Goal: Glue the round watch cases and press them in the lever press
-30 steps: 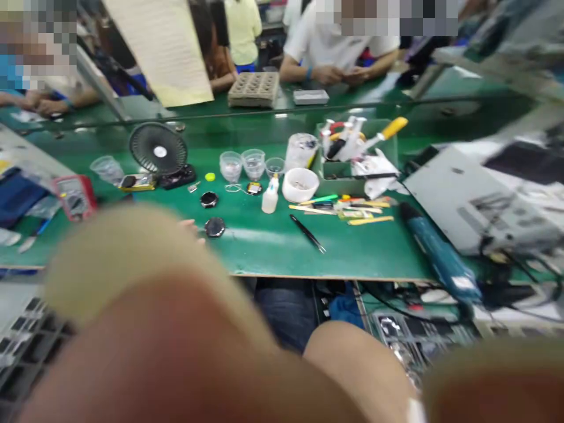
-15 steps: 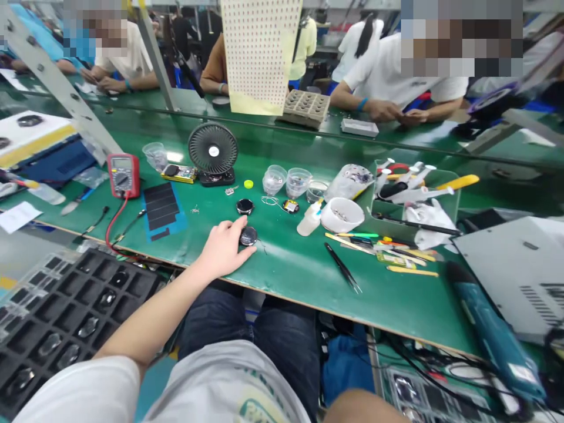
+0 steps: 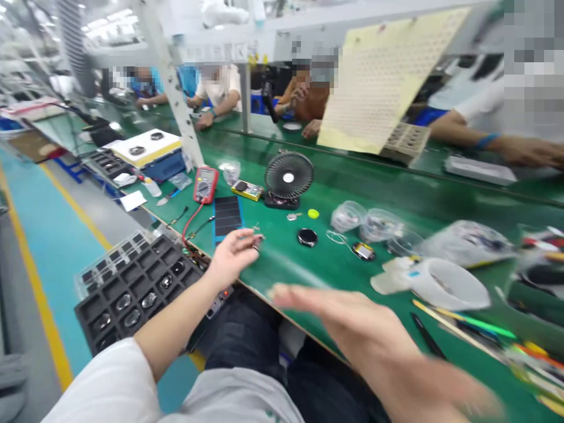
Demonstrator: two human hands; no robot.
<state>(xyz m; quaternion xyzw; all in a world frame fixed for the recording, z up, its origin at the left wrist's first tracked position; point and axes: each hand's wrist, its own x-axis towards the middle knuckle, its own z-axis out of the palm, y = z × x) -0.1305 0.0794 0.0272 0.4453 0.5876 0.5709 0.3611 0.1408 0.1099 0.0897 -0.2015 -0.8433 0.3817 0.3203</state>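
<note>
Tiny metal piece (image 3: 256, 239) seemingly pinched at left hand (image 3: 232, 255) fingertips, hard to tell; blurred right hand (image 3: 365, 335) open wide, nearest round black device (image 3: 307, 237).

teal floor (image 3: 57, 276), yellow line (image 3: 39, 294), ceiling lights (image 3: 110, 23)

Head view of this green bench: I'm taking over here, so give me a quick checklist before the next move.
1. Left hand pinch: cannot tell; something small sits at the fingertips, too small to identify.
2. Right hand steady: not ok; it is blurred above the mat's edge.
3. Round black part on the green mat: ok; it lies flat, untouched.
4. Black tray beside the bench: ok; clear round pieces sit in its pockets.
5. Tweezers in reach: cannot tell; blurred, near the right hand.
</note>
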